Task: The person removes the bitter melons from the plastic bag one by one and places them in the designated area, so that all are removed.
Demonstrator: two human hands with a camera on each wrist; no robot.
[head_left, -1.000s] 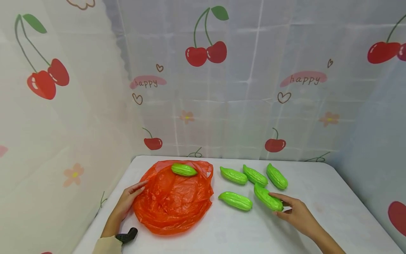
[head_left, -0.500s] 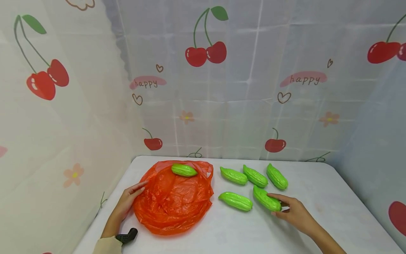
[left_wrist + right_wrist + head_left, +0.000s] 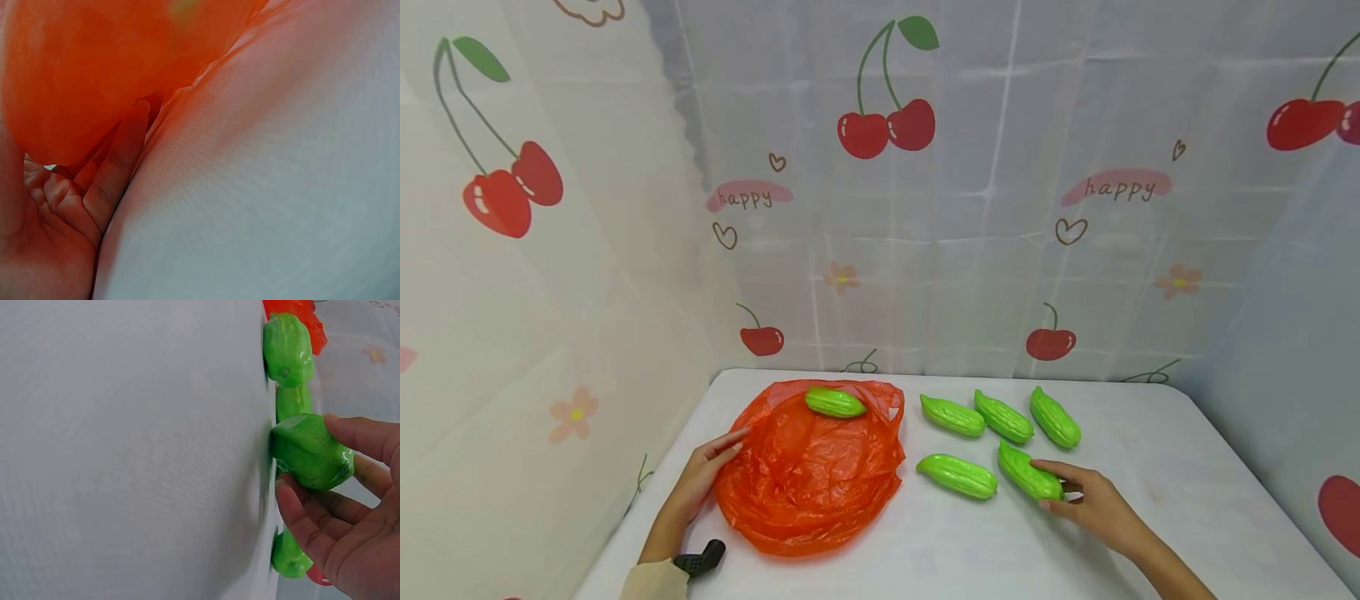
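Note:
In the head view my right hand [image 3: 1093, 504] grips the rear end of a bright green bitter melon [image 3: 1028, 472]. The right wrist view shows this bitter melon [image 3: 312, 453] between thumb and fingers, its far tip low by the table. My left hand [image 3: 700, 475] rests at the left side of a crumpled orange-red plastic bag [image 3: 812, 483]. Its fingers [image 3: 119, 162] lie straight against the bag in the left wrist view. Another bitter melon [image 3: 835, 402] sits at the bag's back edge, by its mouth.
Several more bitter melons lie on the white table [image 3: 955, 550]: one [image 3: 958, 476] right of the bag, others [image 3: 952, 415] [image 3: 1003, 417] [image 3: 1055, 417] behind. A black wrist device [image 3: 700, 558] is on my left wrist. Cherry-printed curtains [image 3: 955, 250] stand behind and beside the table.
My right hand has come down slightly and shifted a little left with the bitter melon, which now shows apart from the one behind it. My left hand and the bag have stayed put.

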